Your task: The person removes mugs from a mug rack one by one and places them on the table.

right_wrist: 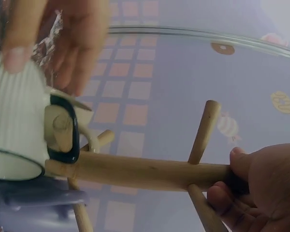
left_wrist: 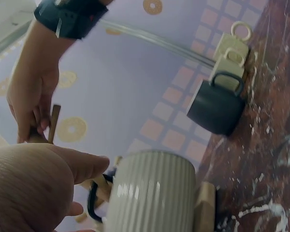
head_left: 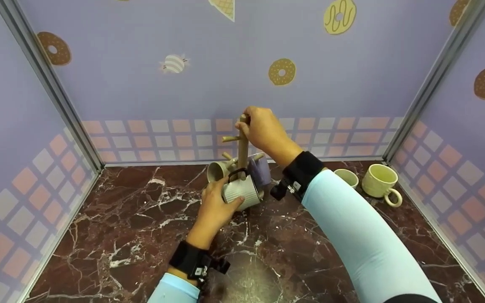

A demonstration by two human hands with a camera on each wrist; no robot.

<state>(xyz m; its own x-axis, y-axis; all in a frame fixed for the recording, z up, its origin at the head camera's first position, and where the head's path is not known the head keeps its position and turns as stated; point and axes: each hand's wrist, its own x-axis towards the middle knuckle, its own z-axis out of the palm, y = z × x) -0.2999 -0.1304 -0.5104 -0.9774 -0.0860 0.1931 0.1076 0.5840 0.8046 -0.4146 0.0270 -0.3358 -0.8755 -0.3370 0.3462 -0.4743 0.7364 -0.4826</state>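
A white ribbed mug (head_left: 242,192) with a dark rim and dark handle hangs low on a wooden mug tree (head_left: 243,149); in the right wrist view a peg end shows through its handle. My left hand (head_left: 218,202) is around this mug, thumb touching its side, fingers fairly straight and apart on the far side. With curled fingers and thumb, my right hand (head_left: 263,128) grips the top of the post. A purple mug (head_left: 261,169) hangs to the right on the tree, and a beige mug (head_left: 216,172) to the left behind my left hand.
Two pale yellow-green mugs, a handled one (head_left: 379,181) and a partly covered one (head_left: 347,177), stand at the back right of the marbled table (head_left: 141,235). A dark mug (left_wrist: 217,108) near them shows only in the left wrist view. Patterned panels (head_left: 141,92) enclose the table.
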